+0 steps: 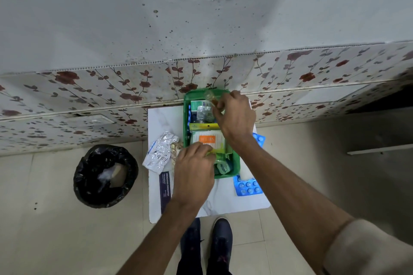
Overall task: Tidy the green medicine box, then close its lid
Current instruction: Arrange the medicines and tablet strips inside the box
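Fingers (220, 105) of the right hand (234, 116) pinch a small clear bottle (212, 98) with amber liquid, held tilted over the far end of the green medicine box (186, 118). The left hand (193, 169) is curled over the box's near left edge, its fingertips closed on a yellow-green packet (215, 152) that lies inside the box.

Within the box, a white pack with an orange label (206, 139) sits in the middle, a yellow strip (204, 126) crosses just beyond it, and a teal-and-white carton (197, 104) and a foil blister lie at the far end. A roll of tape (224, 167) rests in the near corner. The lid cannot be made out.

The box stands on a white marble-patterned board (223, 201), pushed against a floral-tiled wall (89, 89). Left of the box lies a crumpled silver foil strip (159, 152), with a dark printed leaflet (165, 187) nearer the person. Right of the box lie blue blister packs (248, 186), with a white roll (244, 173) touching the nearest one. A bin lined with a black bag (105, 175) stands on the floor to the left, and dark shoes (221, 236) show below the board.
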